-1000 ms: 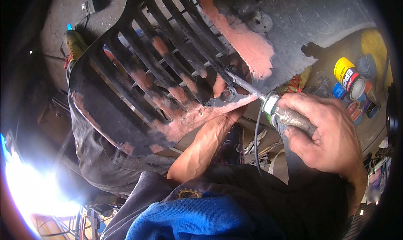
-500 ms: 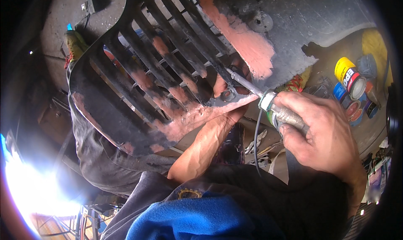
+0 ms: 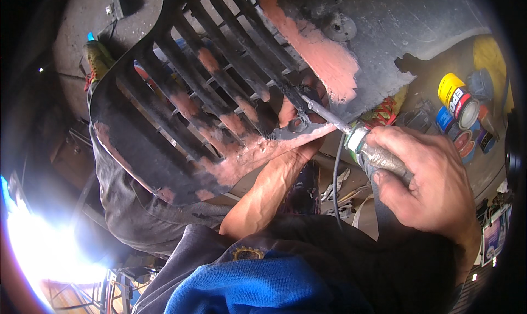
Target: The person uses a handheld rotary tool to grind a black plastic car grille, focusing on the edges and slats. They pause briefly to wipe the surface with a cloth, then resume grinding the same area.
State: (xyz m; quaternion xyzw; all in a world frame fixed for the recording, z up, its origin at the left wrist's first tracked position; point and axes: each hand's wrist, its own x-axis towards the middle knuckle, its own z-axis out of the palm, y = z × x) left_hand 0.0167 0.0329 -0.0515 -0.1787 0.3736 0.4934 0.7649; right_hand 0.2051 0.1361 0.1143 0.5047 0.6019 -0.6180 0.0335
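A black plastic car grille panel [image 3: 123, 116] with long slats and pinkish filler patches lies across my lap. My right hand [image 3: 425, 176] is closed round the taped handle of a soldering iron [image 3: 332, 116], whose dark cord hangs down below. The iron's metal tip points up-left and meets the panel, or nearly so, at the end of a slat beside a small holed tab [image 3: 297, 125]. Under the panel's lower edge reaches my left forearm, and my left hand [image 3: 287, 113] grips the panel from behind there. Some of its fingers show through the gap; the rest are hidden.
A grey panel section with pink filler [image 3: 332, 67] extends to the upper right. Several cans, including a yellow-and-black one [image 3: 455, 99], sit on the floor at right. Scraps [image 3: 343, 193] lie below the panel. A glaring light [image 3: 44, 242] fills the lower left.
My right hand has shifted slightly right and down, drawing the soldering iron a little back along its length. The left hand and the panel stay put.
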